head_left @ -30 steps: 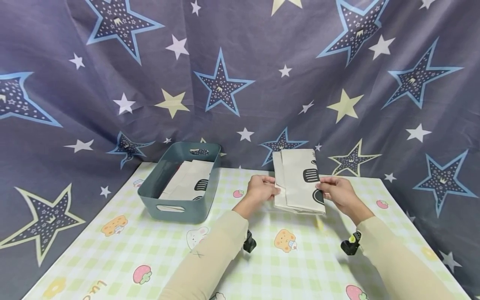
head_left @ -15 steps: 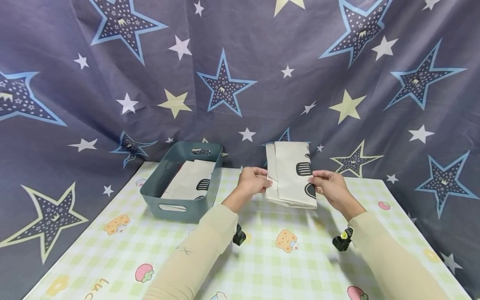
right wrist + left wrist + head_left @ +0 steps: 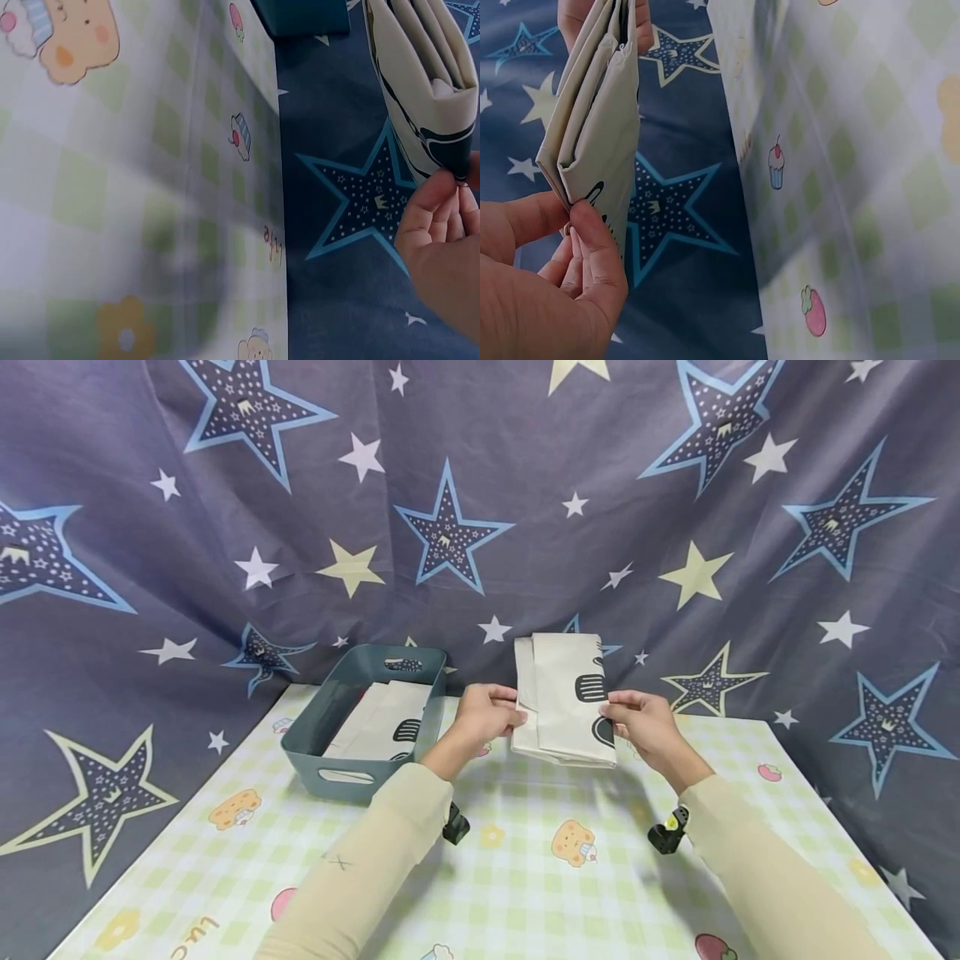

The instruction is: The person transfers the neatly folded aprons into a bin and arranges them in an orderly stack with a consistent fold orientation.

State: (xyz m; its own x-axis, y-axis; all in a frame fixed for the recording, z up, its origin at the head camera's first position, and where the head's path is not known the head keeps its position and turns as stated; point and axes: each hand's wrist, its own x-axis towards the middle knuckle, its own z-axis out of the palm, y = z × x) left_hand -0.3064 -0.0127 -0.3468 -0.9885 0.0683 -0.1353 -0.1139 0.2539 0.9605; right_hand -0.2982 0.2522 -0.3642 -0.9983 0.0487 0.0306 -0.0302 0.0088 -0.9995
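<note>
My left hand [image 3: 482,717] pinches the left edge of a folded cream cloth [image 3: 558,702] with black prints. On its opposite edge, the thumb and fingers of my right hand [image 3: 647,727] pinch it too. The cloth is held up above the table, tilted, with its printed face towards the head view. Several stacked layers show along the side of the cloth [image 3: 604,135] in the left wrist view. In the right wrist view, the fingers grip a corner of the cloth [image 3: 427,105] below its open folds.
A teal plastic basket [image 3: 393,781] with handle slots stands to the left on the table. Inside it lies another folded cream cloth [image 3: 378,718] with similar black prints. The table [image 3: 517,877] wears a green checked cover. A dark star-patterned curtain [image 3: 480,502] hangs behind.
Both hands have carried the folded cloth leftward and slightly up, closer to the basket. Their pinch on its two edges is unchanged. The basket has stayed in place.
</note>
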